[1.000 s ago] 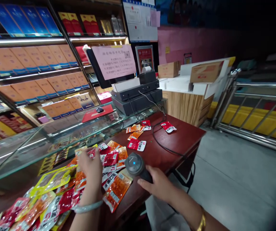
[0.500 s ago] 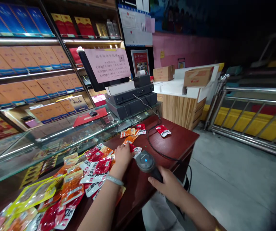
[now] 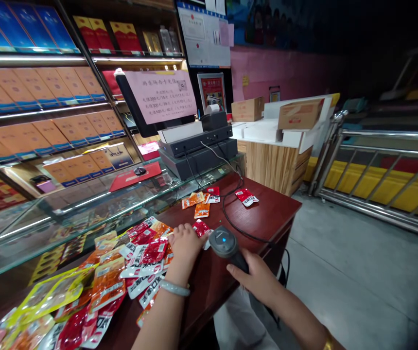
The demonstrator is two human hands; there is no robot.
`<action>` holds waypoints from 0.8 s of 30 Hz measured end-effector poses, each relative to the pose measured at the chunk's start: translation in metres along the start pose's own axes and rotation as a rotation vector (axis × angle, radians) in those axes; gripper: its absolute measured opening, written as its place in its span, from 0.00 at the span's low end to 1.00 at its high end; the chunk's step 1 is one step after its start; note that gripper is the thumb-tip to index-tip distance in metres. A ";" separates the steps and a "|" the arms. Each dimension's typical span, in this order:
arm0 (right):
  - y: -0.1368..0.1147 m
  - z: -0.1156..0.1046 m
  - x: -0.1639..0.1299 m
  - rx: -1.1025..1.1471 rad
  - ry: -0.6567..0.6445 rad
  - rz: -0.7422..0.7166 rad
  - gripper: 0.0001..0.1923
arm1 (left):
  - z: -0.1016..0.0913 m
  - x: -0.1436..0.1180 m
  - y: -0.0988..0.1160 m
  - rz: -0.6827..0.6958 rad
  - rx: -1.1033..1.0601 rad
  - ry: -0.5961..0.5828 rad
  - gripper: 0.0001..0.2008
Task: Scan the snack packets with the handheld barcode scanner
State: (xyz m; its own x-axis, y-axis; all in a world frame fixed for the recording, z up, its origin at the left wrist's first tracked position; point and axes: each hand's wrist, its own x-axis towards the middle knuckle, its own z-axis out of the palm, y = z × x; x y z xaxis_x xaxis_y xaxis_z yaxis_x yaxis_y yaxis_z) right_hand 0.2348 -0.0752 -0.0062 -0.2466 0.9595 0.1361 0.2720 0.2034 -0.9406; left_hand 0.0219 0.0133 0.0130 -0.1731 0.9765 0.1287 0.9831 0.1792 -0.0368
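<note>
Two broad surfaces are being shown: a glass display counter (image 3: 95, 204), smooth and reflective, and beside it a dark red wooden table (image 3: 267, 214) with a polished, grainy top. Behind them, a boxy black register (image 3: 198, 148) is being seen on the glass. A heap of glossy, crinkled snack packets (image 3: 121, 272) in red, orange and yellow is being spread along the table's left part, its near end being cut off by the frame. A handheld scanner (image 3: 225, 245), matte grey plastic with a rounded head and a small blue light, is being gripped at its handle by the right hand (image 3: 258, 282), fingers curled around it; its long axis is being slanted from lower right to upper left, head aimed toward a small red packet (image 3: 200, 227). That packet is being pressed or pinched at the table's middle by the left hand (image 3: 187, 243), fingers bent down; the exact hold is being hidden by the knuckles. The scanner's black cable (image 3: 238, 228) is being looped across the wood.
</note>
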 end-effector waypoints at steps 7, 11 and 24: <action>-0.004 -0.001 -0.001 -0.010 0.012 0.010 0.18 | -0.005 0.004 -0.014 0.188 -0.114 -0.008 0.26; -0.002 -0.001 -0.003 -0.040 0.015 0.020 0.18 | 0.005 0.002 -0.008 0.121 -0.046 -0.011 0.26; -0.006 -0.005 -0.015 -0.011 0.088 0.038 0.18 | 0.005 0.003 -0.020 0.012 -0.925 -0.188 0.15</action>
State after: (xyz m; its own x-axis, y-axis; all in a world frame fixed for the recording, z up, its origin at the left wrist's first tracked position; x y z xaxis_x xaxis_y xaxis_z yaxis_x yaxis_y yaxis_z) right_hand 0.2412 -0.0896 -0.0010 -0.1537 0.9799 0.1274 0.2901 0.1679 -0.9422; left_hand 0.0011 0.0134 0.0094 -0.0897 0.9955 -0.0316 0.6278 0.0811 0.7741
